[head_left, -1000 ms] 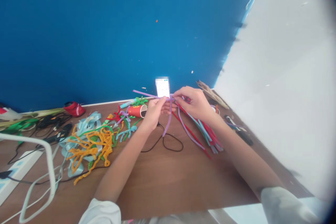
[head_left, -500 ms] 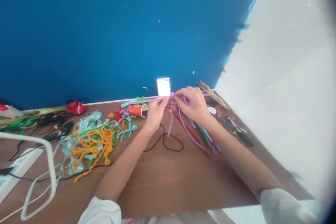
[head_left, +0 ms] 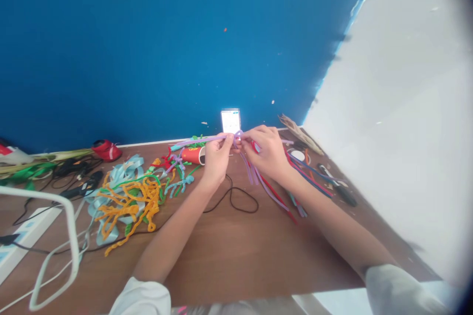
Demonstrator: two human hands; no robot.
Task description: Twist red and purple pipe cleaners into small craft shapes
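Lilac pipe cleaners (head_left: 195,141) are pinched between my two hands in front of the lit phone (head_left: 231,120). My left hand (head_left: 219,155) grips them with thumb and fingers, and one length runs out to the left past the knuckles. A small lilac loop stands up between the hands. My right hand (head_left: 266,150) pinches close to that loop, its fingertips partly hiding the crossing. Lilac ends hang below the right hand. Under the right hand and forearm lie loose red, blue and lilac pipe cleaners (head_left: 271,192).
Left on the brown table are orange twisted pipe cleaners (head_left: 138,202), pale blue ribbon (head_left: 123,172), a red paper cup (head_left: 192,156) on its side and a white power strip (head_left: 27,238). A black cable (head_left: 244,210) curls mid-table. Right lies a dark-handled tool (head_left: 343,192).
The lilac loop between my hands has become more visible. A hanging lilac end has swung to the right. My right hand has shifted slightly left and down.
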